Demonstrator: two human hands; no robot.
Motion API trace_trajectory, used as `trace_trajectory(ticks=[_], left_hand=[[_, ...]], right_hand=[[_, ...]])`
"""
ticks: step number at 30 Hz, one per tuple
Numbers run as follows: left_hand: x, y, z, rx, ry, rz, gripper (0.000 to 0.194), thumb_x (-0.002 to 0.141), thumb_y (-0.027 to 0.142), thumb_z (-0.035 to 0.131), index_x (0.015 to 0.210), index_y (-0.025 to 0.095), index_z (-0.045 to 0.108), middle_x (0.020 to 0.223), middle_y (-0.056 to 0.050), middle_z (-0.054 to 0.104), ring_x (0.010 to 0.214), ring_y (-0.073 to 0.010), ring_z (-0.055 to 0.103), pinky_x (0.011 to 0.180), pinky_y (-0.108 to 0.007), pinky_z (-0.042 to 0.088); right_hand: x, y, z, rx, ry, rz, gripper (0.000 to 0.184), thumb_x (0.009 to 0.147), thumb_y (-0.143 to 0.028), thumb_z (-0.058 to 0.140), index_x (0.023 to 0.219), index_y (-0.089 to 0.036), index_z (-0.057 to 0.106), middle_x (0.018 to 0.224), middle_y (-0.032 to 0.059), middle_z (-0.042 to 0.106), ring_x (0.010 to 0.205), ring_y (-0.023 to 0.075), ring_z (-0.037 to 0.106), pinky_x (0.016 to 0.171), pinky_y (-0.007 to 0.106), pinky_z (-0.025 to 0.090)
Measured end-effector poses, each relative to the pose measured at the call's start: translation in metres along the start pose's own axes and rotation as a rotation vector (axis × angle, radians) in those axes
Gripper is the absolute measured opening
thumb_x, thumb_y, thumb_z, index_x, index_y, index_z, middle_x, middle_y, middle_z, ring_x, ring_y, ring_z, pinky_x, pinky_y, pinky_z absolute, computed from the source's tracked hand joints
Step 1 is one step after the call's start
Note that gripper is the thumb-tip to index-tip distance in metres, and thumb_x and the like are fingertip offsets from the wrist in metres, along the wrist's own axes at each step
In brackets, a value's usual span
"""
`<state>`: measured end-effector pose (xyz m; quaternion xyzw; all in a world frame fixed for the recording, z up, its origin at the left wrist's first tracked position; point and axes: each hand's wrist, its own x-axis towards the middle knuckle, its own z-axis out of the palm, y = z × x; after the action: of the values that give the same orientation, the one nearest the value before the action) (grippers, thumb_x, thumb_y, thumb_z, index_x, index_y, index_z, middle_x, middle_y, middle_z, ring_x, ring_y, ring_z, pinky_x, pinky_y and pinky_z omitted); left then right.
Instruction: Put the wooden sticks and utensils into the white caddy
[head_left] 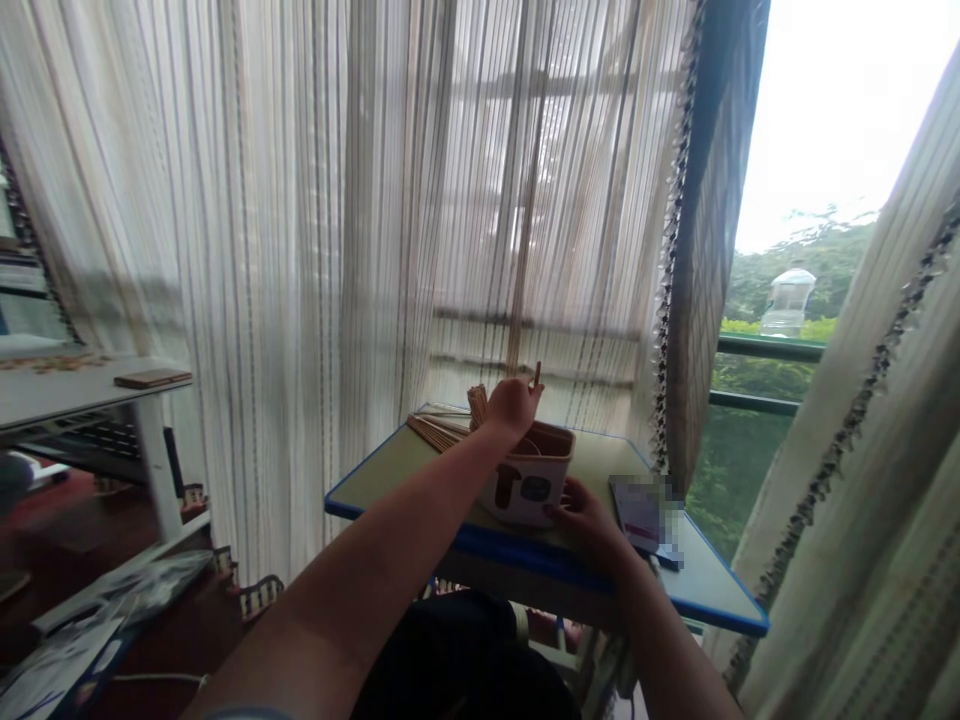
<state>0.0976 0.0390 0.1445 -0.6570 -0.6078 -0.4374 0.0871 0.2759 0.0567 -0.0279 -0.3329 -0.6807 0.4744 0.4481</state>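
A white storage box (531,492) with a brown rim stands on a small blue-edged desk (375,466). My left hand (514,405) is closed above the box, and a short piece of a thin brown stick (538,374) sticks up from its fingers. At the lower right corner of the box, my right hand (589,518) grips its side with fingers and thumb. A bundle of thin wooden sticks (478,401) stands upright just left of my left hand, its lower part hidden by my arm. More sticks (437,433) lie on the desk behind my left forearm.
A flat booklet or packet (641,515), partly blurred, lies on the desk's right side. Sheer curtains (300,250) hang behind the desk. To the left, a white table (45,400) bears a brown flat case (153,379). A clear bottle (787,302) stands by the window railing.
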Motion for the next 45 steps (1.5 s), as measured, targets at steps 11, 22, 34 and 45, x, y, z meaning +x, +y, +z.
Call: trace_trajectory(ticks=[11, 22, 34, 45], left_hand=[[-0.007, 0.007, 0.018, -0.115, -0.151, 0.073, 0.051, 0.075, 0.053, 0.063, 0.107, 0.014, 0.066, 0.1, -0.009, 0.07, 0.095, -0.0219, 0.064, 0.086, -0.031, 0.048], [-0.017, 0.032, 0.031, -0.03, -0.267, 0.166, 0.021, 0.079, 0.034, 0.062, 0.086, 0.019, 0.073, 0.091, -0.009, 0.07, 0.089, -0.022, 0.064, 0.082, -0.032, 0.049], [-0.018, 0.037, 0.045, -0.371, -0.102, -0.055, 0.026, 0.088, 0.03, 0.049, 0.084, 0.014, 0.071, 0.075, -0.006, 0.07, 0.07, -0.014, 0.066, 0.071, -0.025, 0.05], [-0.041, 0.034, 0.03, -0.204, 0.072, 0.105, 0.024, 0.088, 0.021, 0.045, 0.1, 0.015, 0.064, 0.097, -0.008, 0.069, 0.093, -0.0176, 0.062, 0.088, -0.03, 0.048]], right_hand=[[-0.001, 0.0, -0.001, -0.003, -0.012, 0.031, 0.064, 0.059, -0.038, 0.078, 0.114, -0.022, 0.052, 0.101, 0.0074, 0.067, 0.085, 0.0218, 0.065, 0.077, 0.038, 0.053], [0.001, -0.001, 0.0, 0.008, -0.025, 0.025, 0.062, 0.059, -0.038, 0.078, 0.112, -0.021, 0.052, 0.101, 0.0075, 0.066, 0.087, 0.022, 0.064, 0.078, 0.038, 0.052], [-0.002, -0.01, 0.003, -0.015, 0.022, 0.029, 0.059, 0.054, -0.037, 0.08, 0.106, -0.021, 0.056, 0.095, 0.0066, 0.067, 0.082, 0.0204, 0.063, 0.072, 0.035, 0.053], [0.005, 0.002, 0.001, 0.048, -0.016, 0.045, 0.061, 0.058, -0.04, 0.078, 0.111, -0.023, 0.054, 0.103, 0.008, 0.067, 0.089, 0.0242, 0.066, 0.079, 0.039, 0.054]])
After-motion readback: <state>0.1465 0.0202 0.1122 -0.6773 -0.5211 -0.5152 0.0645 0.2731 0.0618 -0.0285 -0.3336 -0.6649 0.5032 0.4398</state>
